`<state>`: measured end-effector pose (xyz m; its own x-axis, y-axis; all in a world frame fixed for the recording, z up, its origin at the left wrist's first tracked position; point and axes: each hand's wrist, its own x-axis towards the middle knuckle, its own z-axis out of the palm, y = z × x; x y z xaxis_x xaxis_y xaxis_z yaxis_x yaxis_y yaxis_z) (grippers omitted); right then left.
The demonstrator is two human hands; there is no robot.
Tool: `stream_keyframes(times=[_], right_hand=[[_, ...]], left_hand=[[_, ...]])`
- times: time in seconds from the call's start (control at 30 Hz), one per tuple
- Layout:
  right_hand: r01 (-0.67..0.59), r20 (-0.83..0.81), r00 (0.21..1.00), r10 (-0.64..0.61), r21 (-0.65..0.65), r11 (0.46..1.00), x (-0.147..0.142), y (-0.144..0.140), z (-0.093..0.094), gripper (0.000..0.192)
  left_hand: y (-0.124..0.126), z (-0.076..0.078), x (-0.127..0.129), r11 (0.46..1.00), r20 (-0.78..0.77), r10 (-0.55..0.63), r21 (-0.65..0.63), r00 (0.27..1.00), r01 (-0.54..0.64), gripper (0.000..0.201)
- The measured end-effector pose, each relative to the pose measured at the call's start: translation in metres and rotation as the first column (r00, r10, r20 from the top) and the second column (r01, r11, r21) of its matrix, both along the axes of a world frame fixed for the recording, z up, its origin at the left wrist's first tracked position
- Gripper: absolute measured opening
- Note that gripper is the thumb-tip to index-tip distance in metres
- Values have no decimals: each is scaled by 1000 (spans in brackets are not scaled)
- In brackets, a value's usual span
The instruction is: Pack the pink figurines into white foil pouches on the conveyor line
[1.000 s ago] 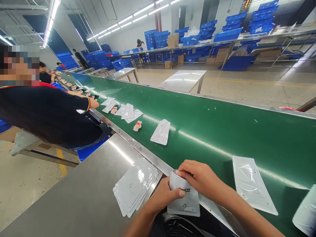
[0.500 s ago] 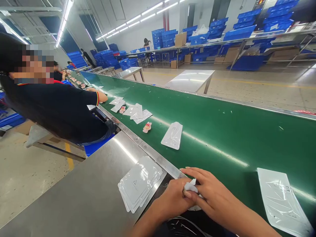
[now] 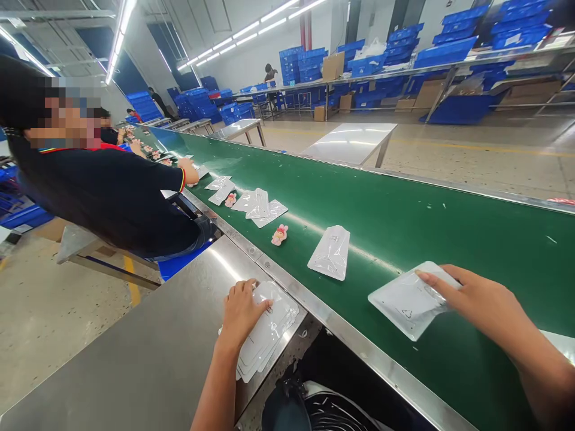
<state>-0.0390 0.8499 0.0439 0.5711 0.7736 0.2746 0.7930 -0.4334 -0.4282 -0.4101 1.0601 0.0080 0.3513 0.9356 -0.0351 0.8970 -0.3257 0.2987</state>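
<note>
My left hand (image 3: 242, 308) rests on a stack of white plastic pouches (image 3: 260, 347) at the corner of the metal table, its thumb apart from the bent fingers. Whether it pinches the top pouch is not clear. On the right, my right hand (image 3: 467, 293) grips a white pouch (image 3: 411, 302) by its far right end, thumb on top, and holds it over the green conveyor belt (image 3: 417, 233). Left of that one, a single pouch (image 3: 330, 252) lies on the belt. Further off is a small pink rabbit-eared figure (image 3: 279, 234).
More pouches (image 3: 258, 203) and another pink figure (image 3: 230, 199) lie farther up the belt. A co-worker in a dark shirt (image 3: 112, 197) sits at the left, an arm over the belt. A metal rail (image 3: 314, 314) edges the belt. Blue crates (image 3: 300, 66) stand behind.
My hands were together over the belt's near edge with a crumpled white scrap between them. They have parted: the left to the pouch stack, the right to a pouch, and the scrap is gone from them.
</note>
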Motion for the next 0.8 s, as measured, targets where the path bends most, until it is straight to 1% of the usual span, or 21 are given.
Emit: stream_keyframes(times=[0.07, 0.1, 0.13, 0.2, 0.23, 0.3, 0.33, 0.37, 0.4, 0.47, 0.53, 0.57, 0.63, 0.7, 0.73, 0.77, 0.8], right_hand=[[114, 26, 993, -111, -155, 981, 10, -2, -1, 46], [172, 64, 985, -162, -201, 964, 11, -2, -1, 50], [204, 102, 977, -187, -196, 959, 8, -1, -1, 51], [191, 133, 976, -173, -141, 971, -7, 5, 2, 46], [157, 125, 982, -145, -93, 983, -18, 9, 3, 42], [34, 99, 994, -36, 24, 999, -44, 21, 6, 35], [-52, 95, 994, 45, 83, 995, -59, 29, 7, 32], [-148, 93, 986, 136, 132, 980, -74, 37, 7, 30], [-244, 93, 968, 232, 168, 955, -89, 47, 7, 29], [-420, 71, 907, 415, 194, 886, -119, 66, 6, 28], [-565, 21, 819, 573, 194, 802, -146, 87, 3, 29], [-621, -2, 774, 634, 193, 759, -159, 98, 1, 31], [-695, -38, 700, 713, 189, 693, -178, 115, -2, 33], [-729, -65, 662, 747, 175, 662, -189, 126, -5, 24], [-741, -78, 649, 757, 162, 652, -191, 129, -4, 20], [-751, -88, 637, 766, 150, 643, -192, 130, -3, 19], [-763, -93, 625, 775, 140, 632, -191, 129, -1, 21]], left_hand=[[3, -7, 0, 999, 8, -16, -44, 1000, 17, 30], [5, -10, 0, 997, 33, -30, -65, 999, 32, 23], [7, -12, 0, 996, 64, -43, -79, 997, 48, 19], [12, -17, -4, 995, 140, -50, -80, 989, 62, 18], [13, -19, -7, 996, 180, -47, -71, 983, 61, 19], [16, -20, -15, 997, 251, -40, -49, 967, 54, 24], [17, -20, -19, 998, 278, -40, -30, 960, 50, 26], [17, -19, -22, 999, 295, -49, 1, 954, 51, 27], [16, -17, -24, 997, 303, -67, 45, 951, 56, 27], [12, -11, -24, 986, 305, -108, 151, 946, 63, 27], [5, -2, -20, 972, 324, -130, 230, 937, 56, 27], [0, 3, -17, 970, 347, -138, 239, 928, 54, 29], [-9, 14, -12, 978, 416, -140, 200, 899, 59, 33], [-15, 24, -9, 991, 518, -123, 101, 847, 82, 46], [-17, 28, -9, 994, 577, -103, 25, 810, 108, 55], [-18, 32, -9, 987, 632, -77, -63, 771, 150, 63], [-18, 35, -9, 962, 675, -51, -164, 736, 217, 70]])
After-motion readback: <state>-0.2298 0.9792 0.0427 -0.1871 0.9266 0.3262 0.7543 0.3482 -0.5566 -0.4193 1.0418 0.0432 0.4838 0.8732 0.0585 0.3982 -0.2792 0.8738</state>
